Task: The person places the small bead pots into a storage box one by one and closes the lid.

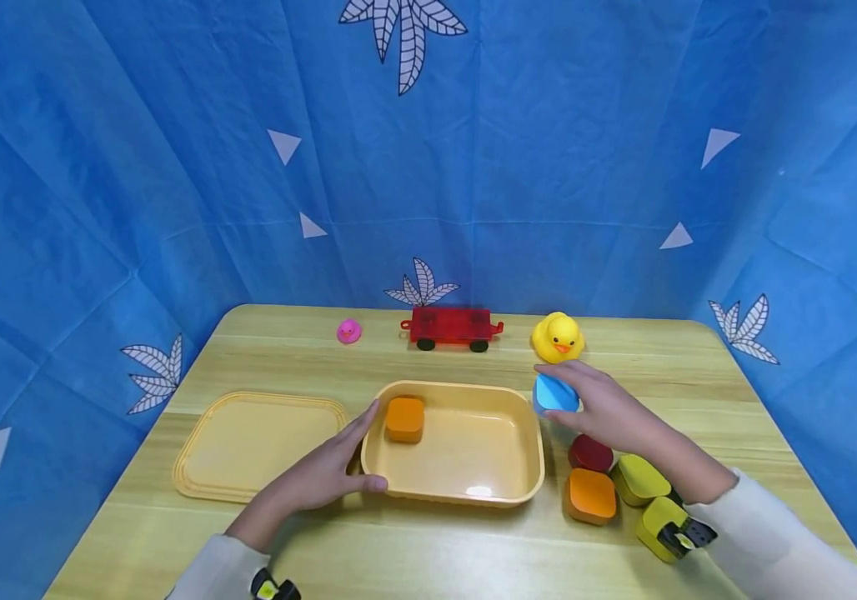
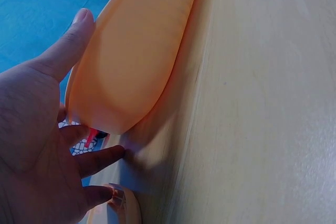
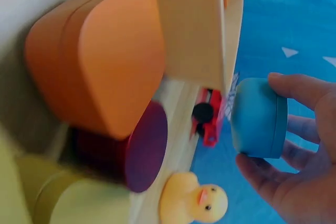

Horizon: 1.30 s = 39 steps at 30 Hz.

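Observation:
My right hand (image 1: 604,406) holds a light-blue block (image 3: 257,118) between thumb and fingertips, raised beside the right end of a pale-yellow plastic box (image 1: 453,502). Behind that hand sits a yellow rubber duck (image 1: 558,337). My left hand (image 1: 328,472) grips the box's left end, thumb at the front corner and index finger at the back; the other fingers spread out apart from the wall in the left wrist view. Inside the box, at its left, lies an orange block (image 1: 404,419). Below my right hand a dark red block (image 1: 590,452) stands on the table.
Near my right forearm are another orange block (image 1: 590,497) and two yellow-green blocks, one (image 1: 640,480) behind the other (image 1: 657,529). A pale-yellow lid (image 1: 259,446) lies left of the box. Along the back stand a pink duck (image 1: 349,331) and a red toy wagon (image 1: 450,326).

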### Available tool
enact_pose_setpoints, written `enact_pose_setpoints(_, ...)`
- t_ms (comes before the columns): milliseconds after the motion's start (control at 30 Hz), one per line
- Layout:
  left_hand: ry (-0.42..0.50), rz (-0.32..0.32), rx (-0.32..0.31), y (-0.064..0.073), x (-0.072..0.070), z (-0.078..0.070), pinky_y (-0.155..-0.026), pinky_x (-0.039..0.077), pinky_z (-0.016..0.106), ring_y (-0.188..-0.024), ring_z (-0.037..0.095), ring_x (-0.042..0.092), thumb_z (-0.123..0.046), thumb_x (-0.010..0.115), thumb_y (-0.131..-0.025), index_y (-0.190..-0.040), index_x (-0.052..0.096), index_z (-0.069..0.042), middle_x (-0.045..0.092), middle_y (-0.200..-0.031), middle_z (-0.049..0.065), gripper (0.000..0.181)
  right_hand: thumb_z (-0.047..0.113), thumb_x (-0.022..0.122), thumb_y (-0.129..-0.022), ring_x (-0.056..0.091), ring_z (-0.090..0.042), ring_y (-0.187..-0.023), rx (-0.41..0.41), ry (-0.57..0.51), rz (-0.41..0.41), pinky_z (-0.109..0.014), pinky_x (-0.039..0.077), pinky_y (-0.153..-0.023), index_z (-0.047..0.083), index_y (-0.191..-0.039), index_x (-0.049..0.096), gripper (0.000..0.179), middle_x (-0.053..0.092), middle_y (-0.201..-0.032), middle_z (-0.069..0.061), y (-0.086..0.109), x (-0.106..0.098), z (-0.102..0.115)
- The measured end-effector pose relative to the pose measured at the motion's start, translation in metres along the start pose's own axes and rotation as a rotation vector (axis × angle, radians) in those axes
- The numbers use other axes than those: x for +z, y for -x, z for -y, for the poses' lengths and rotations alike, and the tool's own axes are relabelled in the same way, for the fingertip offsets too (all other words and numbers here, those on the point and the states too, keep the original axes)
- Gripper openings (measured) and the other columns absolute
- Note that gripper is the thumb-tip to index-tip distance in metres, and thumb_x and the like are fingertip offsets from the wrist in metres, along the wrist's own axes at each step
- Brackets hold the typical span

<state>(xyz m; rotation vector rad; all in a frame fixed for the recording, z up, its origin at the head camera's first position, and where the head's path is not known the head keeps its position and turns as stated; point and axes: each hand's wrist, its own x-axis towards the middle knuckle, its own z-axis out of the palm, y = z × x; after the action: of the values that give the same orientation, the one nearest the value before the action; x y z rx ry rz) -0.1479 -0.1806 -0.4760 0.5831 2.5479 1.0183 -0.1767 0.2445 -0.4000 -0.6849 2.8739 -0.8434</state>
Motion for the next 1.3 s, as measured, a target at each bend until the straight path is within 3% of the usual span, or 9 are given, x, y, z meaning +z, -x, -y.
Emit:
enact_pose_setpoints(300, -0.013, 0.004, -0.008, -0.001, 0.0, 0.001, -0.125, 0.022, 0.054, -0.157, 0.031, 0.019, -0.053, 0.078, -0.088, -0.166, -0.003, -0.033, 0.007, -0.173, -0.001, 0.114, 0.023, 0.082, -0.091, 0.058, -0.036, -0.121, -0.047, -0.051, 0.012, -0.055, 0.055, -0.098, 0.008, -0.15, 0.054, 0.067, 0.057, -0.144, -0.018, -0.018, 0.017, 0.019)
enact_pose_setpoints(633, -0.002, 0.011, -0.022, -0.001, 0.0, -0.001, -0.126, 0.021, 0.053, -0.158, 0.029, 0.019, -0.053, 0.077, -0.087, -0.166, -0.003, -0.034, 0.007, -0.173, -0.003, 0.114, 0.022, 0.083, -0.089, 0.06, -0.034, -0.117, -0.122, -0.06, 0.024, -0.049, 0.056, -0.096, 0.004, -0.145, 0.057, 0.064, 0.061, -0.138, -0.018, -0.034, 0.044, 0.04)
enact_pose_setpoints(867, -0.001, 0.007, -0.022, 0.0, 0.0, -0.001, -0.125, 0.021, 0.054, -0.157, 0.03, 0.019, -0.053, 0.078, -0.087, -0.166, -0.002, -0.033, 0.008, -0.173, -0.002, 0.114, 0.021, 0.084, -0.088, 0.058, -0.034, -0.122, -0.117, -0.082, 0.061, -0.051, 0.055, -0.099, 0.006, -0.145, 0.058, 0.064, 0.061, -0.139, -0.016, -0.047, 0.063, 0.05)
enact_pose_setpoints(1033, 0.007, 0.006, -0.02, -0.001, 0.0, 0.001, -0.125, 0.022, 0.054, -0.157, 0.03, 0.019, -0.052, 0.078, -0.088, -0.166, -0.002, -0.034, 0.008, -0.173, -0.002, 0.113, 0.022, 0.084, -0.088, 0.059, -0.033, -0.12, -0.08, -0.087, 0.095, -0.05, 0.055, -0.1, 0.009, -0.146, 0.058, 0.064, 0.061, -0.139, -0.014, -0.056, 0.076, 0.054)
enact_pose_setpoints(1300, 0.003, 0.007, -0.019, -0.001, 0.001, 0.0, -0.125, 0.024, 0.055, -0.157, 0.032, 0.02, -0.052, 0.078, -0.088, -0.166, -0.002, -0.034, 0.008, -0.173, -0.001, 0.113, 0.027, 0.084, -0.088, 0.061, -0.03, -0.114, -0.086, -0.05, 0.117, -0.049, 0.054, -0.098, 0.009, -0.146, 0.058, 0.066, 0.063, -0.135, -0.014, -0.068, 0.094, 0.06)
